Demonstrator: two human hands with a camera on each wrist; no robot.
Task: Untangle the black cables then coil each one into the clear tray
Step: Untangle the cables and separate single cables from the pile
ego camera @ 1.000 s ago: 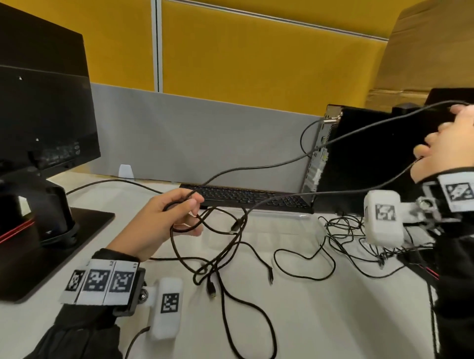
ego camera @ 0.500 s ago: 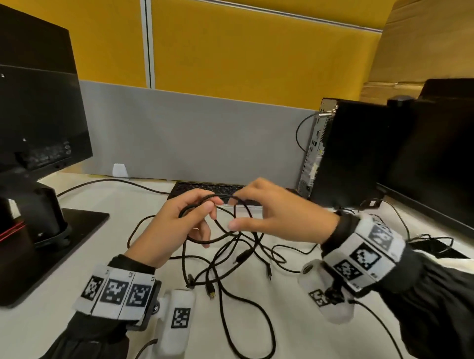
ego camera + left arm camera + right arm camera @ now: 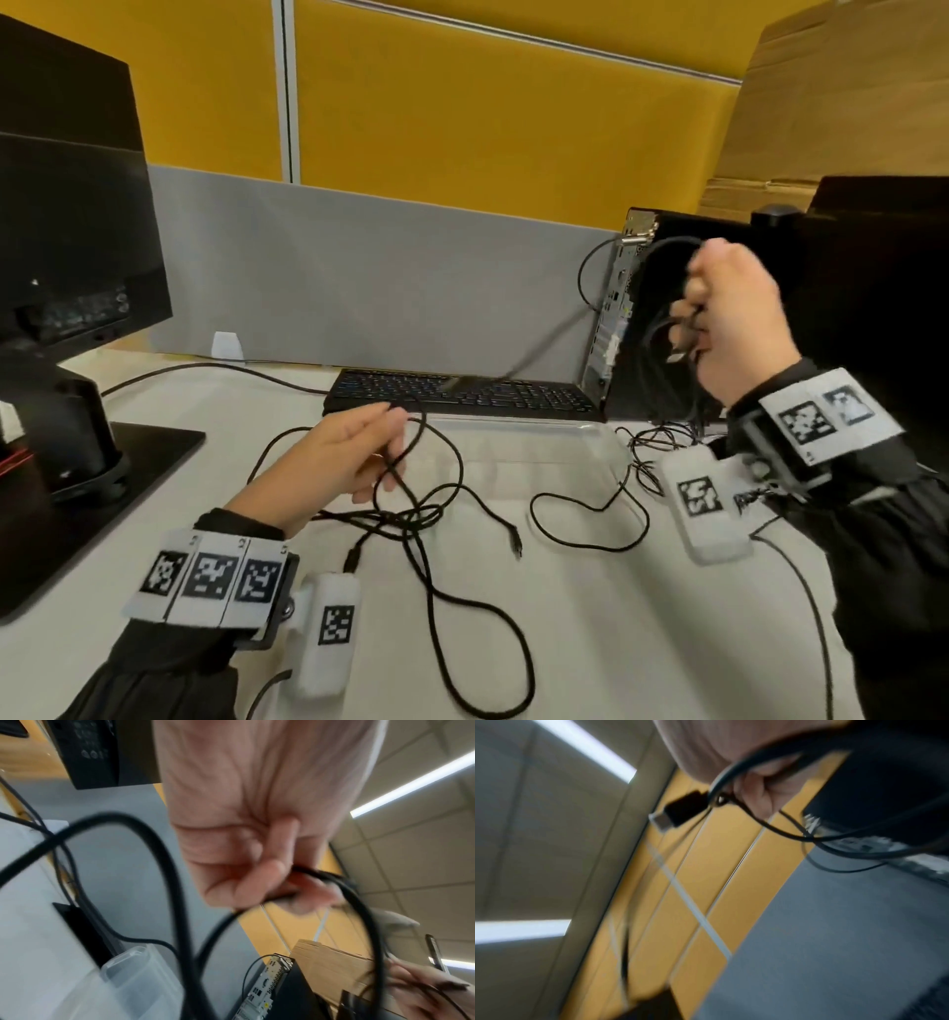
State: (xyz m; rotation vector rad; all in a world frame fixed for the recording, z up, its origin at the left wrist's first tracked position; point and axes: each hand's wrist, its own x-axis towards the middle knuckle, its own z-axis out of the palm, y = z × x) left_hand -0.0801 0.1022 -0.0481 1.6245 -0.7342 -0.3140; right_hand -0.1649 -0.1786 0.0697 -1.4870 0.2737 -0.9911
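Several black cables [image 3: 411, 519] lie tangled on the white desk below my left hand [image 3: 393, 442], which pinches one strand of them; the left wrist view shows its fingers [image 3: 259, 880] curled round the black cable [image 3: 180, 902]. My right hand [image 3: 688, 318] is raised at the right in front of the computer tower. It grips loops of black cable [image 3: 652, 329] with a USB plug [image 3: 680, 809] sticking out beside the fist [image 3: 757, 787]. A blurred strand [image 3: 539, 349] runs taut from it down toward my left hand. The clear tray [image 3: 534, 437] sits in front of the keyboard and looks empty.
A black keyboard [image 3: 462, 393] lies behind the tray. The computer tower [image 3: 616, 318] stands at the right, with a monitor behind it. Another monitor on its stand [image 3: 61, 267] fills the left. Thin black wires [image 3: 652, 442] lie bunched at the right, one loop [image 3: 590, 514] spreading onto the desk.
My right hand has left the spot beside my left hand and swung up to the right with cable loops in it, drawing a strand taut. The left hand stays over the tangle.
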